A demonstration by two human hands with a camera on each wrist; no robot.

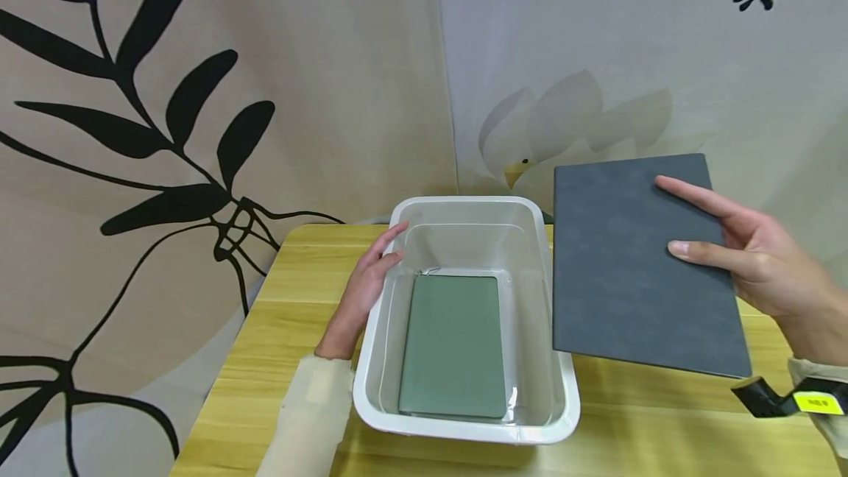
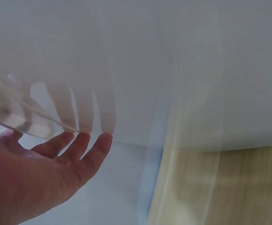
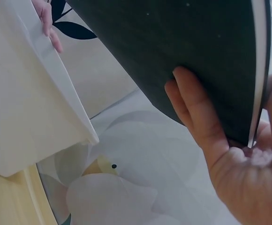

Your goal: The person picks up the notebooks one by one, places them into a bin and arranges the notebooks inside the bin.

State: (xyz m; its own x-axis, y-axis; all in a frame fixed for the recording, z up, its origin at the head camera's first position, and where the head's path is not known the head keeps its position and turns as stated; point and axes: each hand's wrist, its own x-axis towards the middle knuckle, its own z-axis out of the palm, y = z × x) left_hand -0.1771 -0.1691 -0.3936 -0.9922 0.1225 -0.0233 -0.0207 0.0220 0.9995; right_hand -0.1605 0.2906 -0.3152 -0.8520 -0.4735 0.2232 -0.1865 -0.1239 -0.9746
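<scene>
A white plastic basin (image 1: 563, 403) stands on the wooden table, with a green notebook (image 1: 453, 344) lying flat inside against its bottom. At the basin's left side my left hand (image 1: 364, 285) holds the rim, two digits over the top edge. Several of its fingertips (image 2: 107, 137) touch the outer wall in the left wrist view. My right hand (image 1: 762, 256) grips a dark grey hardcover notebook (image 1: 629, 263) by its right edge, thumb and a finger on the front cover and other fingers (image 3: 194, 101) behind. This notebook is raised at the basin's right, its lower left corner overlapping the rim in the head view.
The light wooden table (image 1: 291, 300) extends to both sides of the basin. Behind it hangs a pale curtain (image 1: 358, 94) printed with black leaves and a bird. A black strap with a yellow label (image 1: 818, 403) is on the right wrist.
</scene>
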